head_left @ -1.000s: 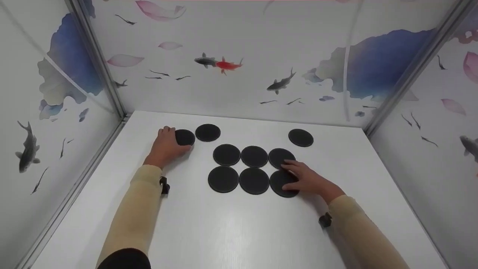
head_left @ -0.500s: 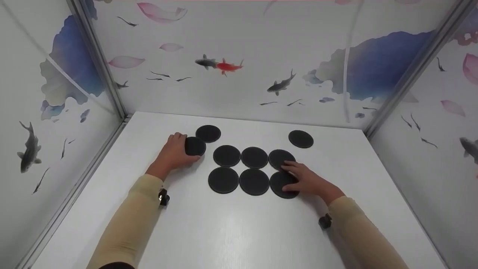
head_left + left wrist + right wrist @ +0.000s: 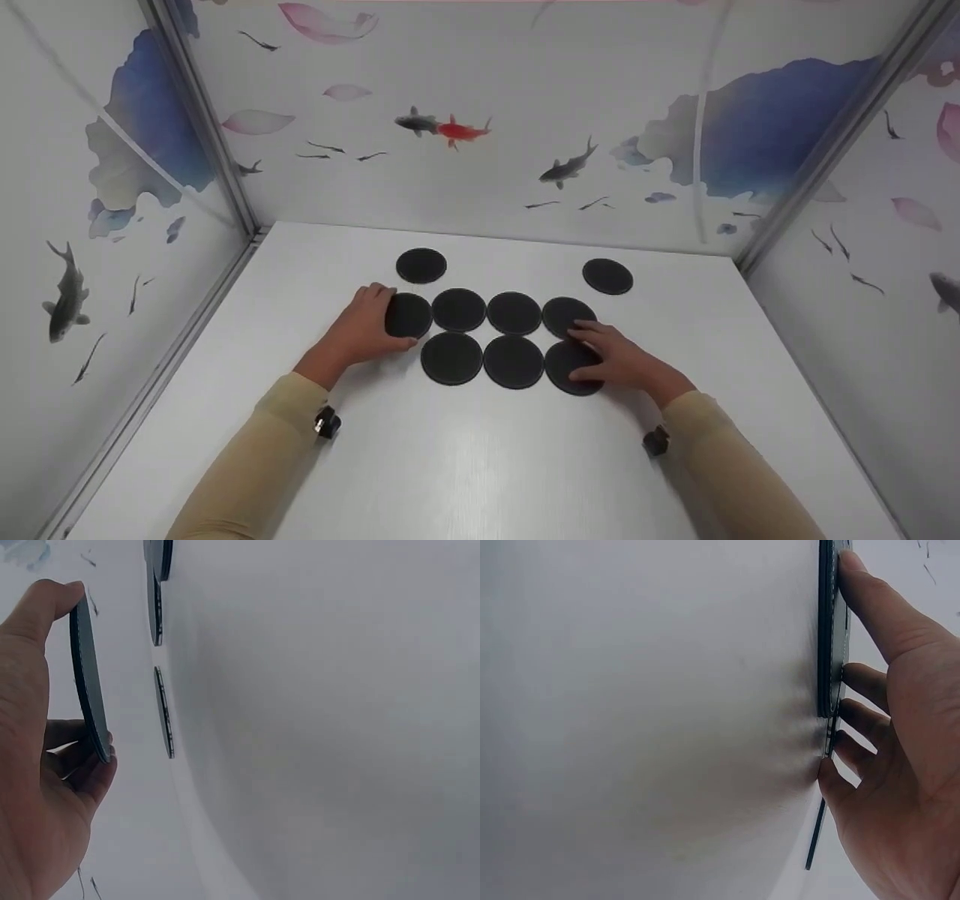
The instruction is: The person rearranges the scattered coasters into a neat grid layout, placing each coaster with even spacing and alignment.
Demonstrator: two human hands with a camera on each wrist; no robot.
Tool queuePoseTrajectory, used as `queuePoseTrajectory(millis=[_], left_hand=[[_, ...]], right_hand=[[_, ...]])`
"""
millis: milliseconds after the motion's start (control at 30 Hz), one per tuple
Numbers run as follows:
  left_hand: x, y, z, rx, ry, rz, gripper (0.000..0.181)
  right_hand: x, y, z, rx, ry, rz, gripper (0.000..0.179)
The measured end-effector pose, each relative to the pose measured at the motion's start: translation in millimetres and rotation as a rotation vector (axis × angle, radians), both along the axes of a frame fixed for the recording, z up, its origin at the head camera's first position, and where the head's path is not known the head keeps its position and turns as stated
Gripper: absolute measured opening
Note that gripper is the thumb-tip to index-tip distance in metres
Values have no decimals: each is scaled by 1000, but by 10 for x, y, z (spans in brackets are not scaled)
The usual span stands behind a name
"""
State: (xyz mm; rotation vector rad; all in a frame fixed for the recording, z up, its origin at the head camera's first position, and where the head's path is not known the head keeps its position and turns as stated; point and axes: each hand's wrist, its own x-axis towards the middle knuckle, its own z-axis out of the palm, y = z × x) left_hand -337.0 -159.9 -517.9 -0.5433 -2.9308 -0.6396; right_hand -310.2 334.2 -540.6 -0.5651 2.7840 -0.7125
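Observation:
My left hand grips a round black coaster by its rim, thumb on one side and fingers on the other. In the left wrist view that coaster is raised off the table. In the head view it appears at the left end of the back row, beside a back-row coaster. My right hand rests its fingertips on the back-right coaster and its thumb on the front-right coaster. The right wrist view shows these fingers spread and touching from above.
Between the hands, more black coasters lie flat in two touching rows on the white table. Two separate coasters lie farther back, one at left and one at right. Printed white panels enclose the table's back and sides.
My left hand has brought its coaster from the far left, rightward and nearer, past the back-left coaster to the end of the back row. The right hand has stayed in place.

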Motion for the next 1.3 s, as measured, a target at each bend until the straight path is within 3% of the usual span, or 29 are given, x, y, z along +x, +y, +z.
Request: queuePoseTrajectory(millis=[400, 1000, 1300], left_hand=[[313, 149, -65, -12, -34, -105, 103], [623, 285, -107, -66, -32, -211, 104], [772, 341, -100, -90, -84, -291, 108]], right_hand=[[-24, -1, -6, 9, 7, 11, 90], [-14, 12, -10, -20, 13, 27, 90], [-11, 22, -12, -11, 16, 21, 91]])
